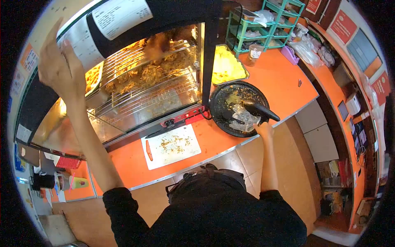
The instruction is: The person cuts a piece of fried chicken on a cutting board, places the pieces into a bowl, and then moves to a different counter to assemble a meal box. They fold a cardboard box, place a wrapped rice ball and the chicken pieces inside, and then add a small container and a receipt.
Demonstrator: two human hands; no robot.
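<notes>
My left hand point(61, 68) is raised against the upper front of a lit food warmer cabinet point(212, 49), beside a printed paper sheet point(121, 16). Its fingers are stretched out and apart. Inside the warmer, fried chicken point(152, 74) lies on wire racks point(135, 92). My right hand point(265, 129) is closed at the near right rim of a black stone mortar point(218, 111), on the edge of a clear plastic bag point(242, 117) lying in it. A dark pestle point(261, 110) rests across the mortar, with yellowish paste and crumbs around it.
On the orange counter point(288, 82), a white cutting board point(177, 154) carries crumbs and an orange-handled knife point(149, 150). A tray of yellow food point(226, 64), a lidded cup point(255, 51) and green shelves point(247, 31) stand behind the mortar. A cabinet with cups is at left.
</notes>
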